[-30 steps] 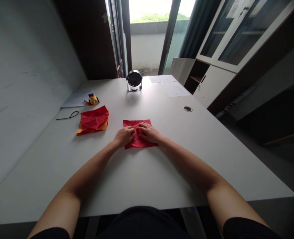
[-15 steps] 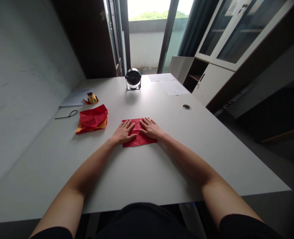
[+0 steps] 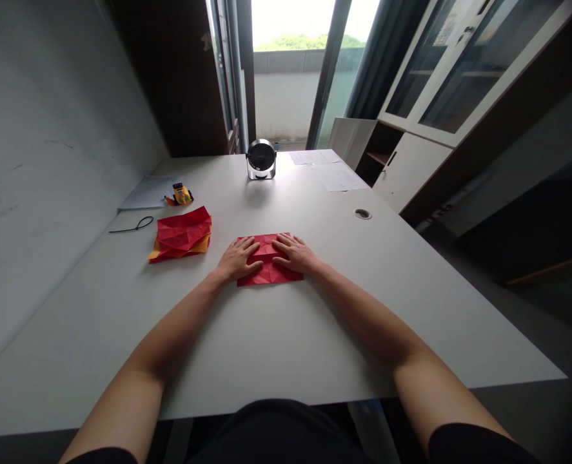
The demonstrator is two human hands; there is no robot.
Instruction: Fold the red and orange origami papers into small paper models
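Observation:
A creased sheet of red paper (image 3: 267, 265) lies on the white table in front of me. My left hand (image 3: 237, 258) rests flat on its left side, fingers stretched away from me. On the right side of the sheet lies my right hand (image 3: 296, 254), also flat, with its fingers pointing up and left. The two thumbs point inward towards each other, with red paper showing between them. Both palms cover part of the sheet's side edges. Left of my left hand sits a stack of crumpled red and orange paper (image 3: 184, 232), apart from it.
A black cable tie (image 3: 138, 225) and a yellow-orange tape measure-like object (image 3: 182, 193) lie at the left. Behind the hands stands a round black device (image 3: 261, 156) on a metal stand. Printed sheets (image 3: 340, 176) lie at the far right, near a cable hole (image 3: 362, 214) in the table (image 3: 286, 348).
The view has tilted slightly, so the scene sits a little lower. Both hands stay flat on the red paper, with only a slight shift of the fingers.

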